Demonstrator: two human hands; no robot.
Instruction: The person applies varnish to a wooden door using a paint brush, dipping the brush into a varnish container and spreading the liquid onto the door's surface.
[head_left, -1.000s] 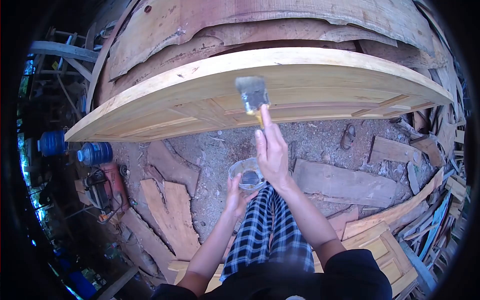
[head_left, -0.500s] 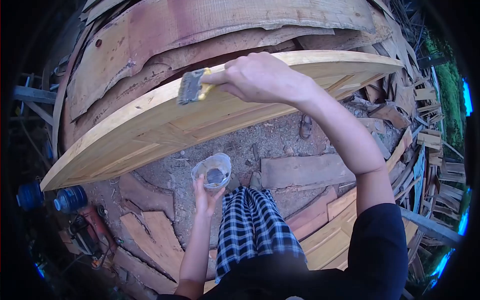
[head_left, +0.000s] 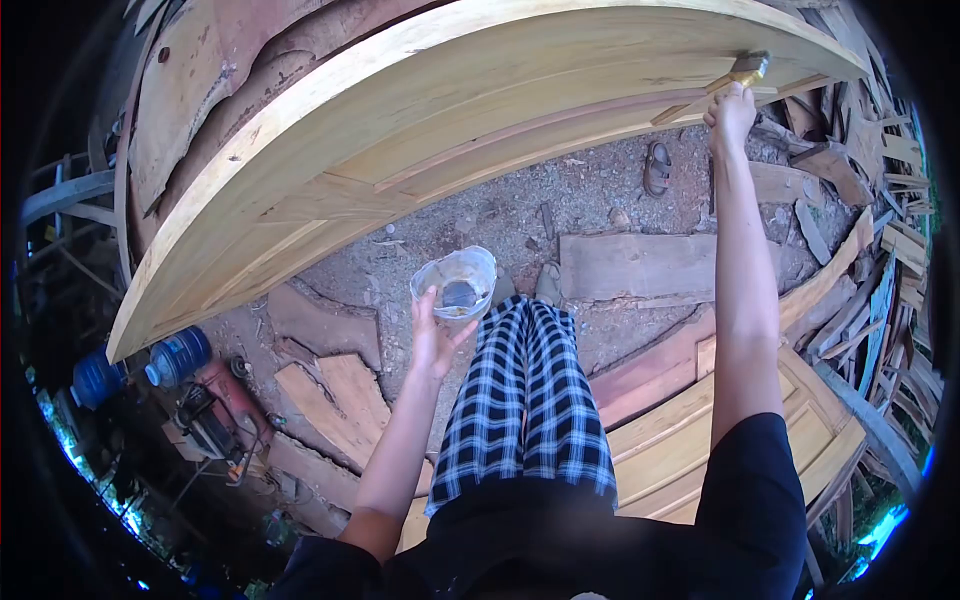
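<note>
While the big pale door (head_left: 450, 110) leans on edge against stacked planks, its face is easy to reach. Far along it, the right hand (head_left: 730, 108) clenches a brush (head_left: 748, 68) pressed to the wood. Below the door, the left hand (head_left: 435, 335) cups a plastic tub (head_left: 455, 283), kept level and close.

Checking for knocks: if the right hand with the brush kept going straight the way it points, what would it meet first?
Likely the door: the right hand holds the brush at its right end already, though depth is unclear.
</note>
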